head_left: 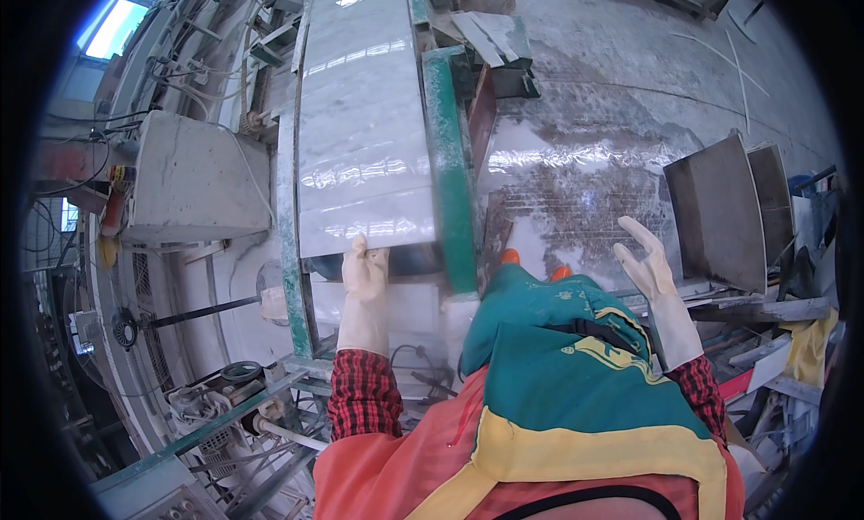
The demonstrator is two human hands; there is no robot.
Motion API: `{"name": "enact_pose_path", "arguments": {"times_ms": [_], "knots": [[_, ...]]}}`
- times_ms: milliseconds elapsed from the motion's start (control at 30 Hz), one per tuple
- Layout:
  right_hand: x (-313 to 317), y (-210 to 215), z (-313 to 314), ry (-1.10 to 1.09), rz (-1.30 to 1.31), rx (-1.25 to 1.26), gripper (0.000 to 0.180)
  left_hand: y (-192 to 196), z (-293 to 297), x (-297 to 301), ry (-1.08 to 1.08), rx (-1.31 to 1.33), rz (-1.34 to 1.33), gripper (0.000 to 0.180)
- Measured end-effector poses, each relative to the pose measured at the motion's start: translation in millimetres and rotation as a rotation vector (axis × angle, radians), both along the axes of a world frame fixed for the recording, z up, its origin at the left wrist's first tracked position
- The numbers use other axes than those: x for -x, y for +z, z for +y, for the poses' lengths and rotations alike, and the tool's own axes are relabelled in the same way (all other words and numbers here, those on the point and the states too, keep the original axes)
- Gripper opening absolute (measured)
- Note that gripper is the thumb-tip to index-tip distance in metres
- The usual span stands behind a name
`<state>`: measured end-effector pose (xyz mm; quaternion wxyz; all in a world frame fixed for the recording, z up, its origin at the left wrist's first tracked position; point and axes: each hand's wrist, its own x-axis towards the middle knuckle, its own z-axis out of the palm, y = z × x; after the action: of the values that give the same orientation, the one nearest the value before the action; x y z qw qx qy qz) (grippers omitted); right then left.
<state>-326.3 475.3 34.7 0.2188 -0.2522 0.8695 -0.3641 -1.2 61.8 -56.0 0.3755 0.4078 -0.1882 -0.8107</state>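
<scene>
A long, glossy white stone slab (364,133) with faint grey veins lies between the green metal rails of a machine bed. My left hand (364,273), in a cream rubber glove, is at the slab's near end with its fingers closed on the edge; the fingers' undersides are partly hidden. My right hand (650,264), gloved the same way, is held out over the floor to the right of my body. Its fingers are spread and nothing is in them. Below the slab's near end, part of a dark roller (409,261) shows.
The green rail (450,169) runs along the slab's right side. Left of the bed stands a big pale block (198,183). Dark upright panels (720,219) lean at the right. The floor (585,160) looks wet. Machine parts (225,394) with a handwheel are at lower left.
</scene>
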Motion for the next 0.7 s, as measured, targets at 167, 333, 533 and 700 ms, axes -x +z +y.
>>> {"name": "enact_pose_path", "arguments": {"times_ms": [167,333,533,700], "knots": [[-0.8,-1.7,0.3,0.007,0.016,-0.036,0.049,1.0,0.4,6.2,0.032,0.0,-0.004,0.036],[0.2,-5.7,-0.9,0.009,-0.033,-0.042,0.05,-0.1,-1.8,8.7,0.045,-0.005,-0.01,0.038],[0.5,-3.3,-2.6,0.001,-0.071,-0.035,0.05,-2.2,-4.8,6.7,0.018,-0.007,0.034,0.04],[1.1,-7.8,-0.5,0.012,-0.072,-0.056,0.051,-7.0,-7.3,5.9,0.005,0.016,0.004,0.04]]}}
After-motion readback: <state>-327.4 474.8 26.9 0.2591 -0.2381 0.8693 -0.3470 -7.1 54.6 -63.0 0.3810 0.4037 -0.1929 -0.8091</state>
